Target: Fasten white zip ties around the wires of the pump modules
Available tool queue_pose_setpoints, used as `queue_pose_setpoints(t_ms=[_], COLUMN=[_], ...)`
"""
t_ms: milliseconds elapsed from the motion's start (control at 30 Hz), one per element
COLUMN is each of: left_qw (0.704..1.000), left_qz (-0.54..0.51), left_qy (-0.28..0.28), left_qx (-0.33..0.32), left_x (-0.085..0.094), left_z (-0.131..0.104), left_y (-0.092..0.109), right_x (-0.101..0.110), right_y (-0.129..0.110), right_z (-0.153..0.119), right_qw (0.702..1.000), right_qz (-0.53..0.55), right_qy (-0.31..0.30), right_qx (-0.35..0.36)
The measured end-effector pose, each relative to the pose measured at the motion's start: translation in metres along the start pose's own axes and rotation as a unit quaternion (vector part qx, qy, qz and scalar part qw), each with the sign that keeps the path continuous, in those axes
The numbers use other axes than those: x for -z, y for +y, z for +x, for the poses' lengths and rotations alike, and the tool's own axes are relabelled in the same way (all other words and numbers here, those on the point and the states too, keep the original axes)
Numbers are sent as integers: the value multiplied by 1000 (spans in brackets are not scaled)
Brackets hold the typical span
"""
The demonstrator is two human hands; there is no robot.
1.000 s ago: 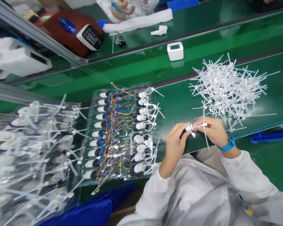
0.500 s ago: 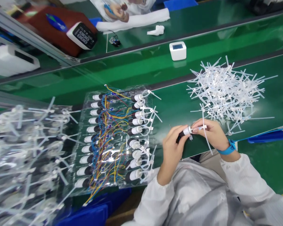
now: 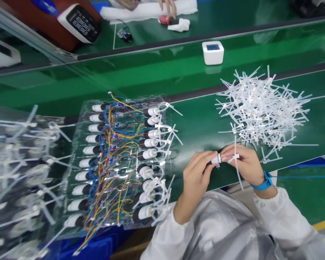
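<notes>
My left hand (image 3: 196, 169) is closed around a small black-and-white cylindrical part (image 3: 216, 159), its white end toward the right. Fingers of my right hand (image 3: 245, 162) pinch a translucent tube piece with a white connector (image 3: 235, 156) right at that end. The tube's thin arms stick up and down past the fingers. Whether the tube is seated on the part is hidden by the fingertips. Both hands are above the near edge of the green table (image 3: 197, 126).
A heap of white tube pieces (image 3: 260, 108) lies right of the hands. To the left, a clear plastic tray (image 3: 124, 173) bears rows of wired cylindrical parts, with more blurred bagged parts (image 3: 21, 180) beyond. A white box with a screen (image 3: 213, 54) stands behind. A co-worker's hand (image 3: 169, 7) shows across.
The view has shifted, so the tray appears further left. More of the cylindrical part is covered by my left hand. Across the table, the co-worker's hand has come beside a red object.
</notes>
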State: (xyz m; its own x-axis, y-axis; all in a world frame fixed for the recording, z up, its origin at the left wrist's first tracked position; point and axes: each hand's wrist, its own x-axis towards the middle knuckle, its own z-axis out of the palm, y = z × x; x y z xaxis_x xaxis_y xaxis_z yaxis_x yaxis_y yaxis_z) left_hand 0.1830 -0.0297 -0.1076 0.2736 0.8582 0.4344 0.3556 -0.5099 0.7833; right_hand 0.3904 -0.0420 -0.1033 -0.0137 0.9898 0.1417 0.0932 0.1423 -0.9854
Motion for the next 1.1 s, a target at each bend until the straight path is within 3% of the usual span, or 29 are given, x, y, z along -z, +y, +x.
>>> queue_pose_setpoints(t_ms=[133, 267, 433, 533, 700, 900, 1033, 1100], left_qw=[1000, 999, 998, 997, 992, 987, 989, 992], left_qz=[-7, -5, 30, 45, 89, 142, 130, 112], left_qy=[-12, -25, 11, 27, 63, 64, 72, 47], left_qx=[-11, 23, 54, 58, 58, 41, -2, -40], left_x=[-3, -5, -6, -6, -8, -12, -8, -7], left_z=[1, 2, 0, -3, -6, -7, -9, -12], left_y=[-4, -7, -9, -10, -18, -20, -13, -11], right_x=[-2, -5, -11, -13, -15, -16, -16, -16], right_y=[2, 7, 17, 19, 20, 28, 30, 28], right_z=[5, 5, 2, 2, 2, 0, 0, 1], right_qw=[1000, 1000, 987, 980, 977, 986, 990, 990], right_qz=[-6, -6, 112, 146, 166, 127, 98, 100], right_qy=[-18, 0, 30, 50, 62, 75, 80, 87], right_qx=[9, -17, -107, -125, -116, -81, -60, -46])
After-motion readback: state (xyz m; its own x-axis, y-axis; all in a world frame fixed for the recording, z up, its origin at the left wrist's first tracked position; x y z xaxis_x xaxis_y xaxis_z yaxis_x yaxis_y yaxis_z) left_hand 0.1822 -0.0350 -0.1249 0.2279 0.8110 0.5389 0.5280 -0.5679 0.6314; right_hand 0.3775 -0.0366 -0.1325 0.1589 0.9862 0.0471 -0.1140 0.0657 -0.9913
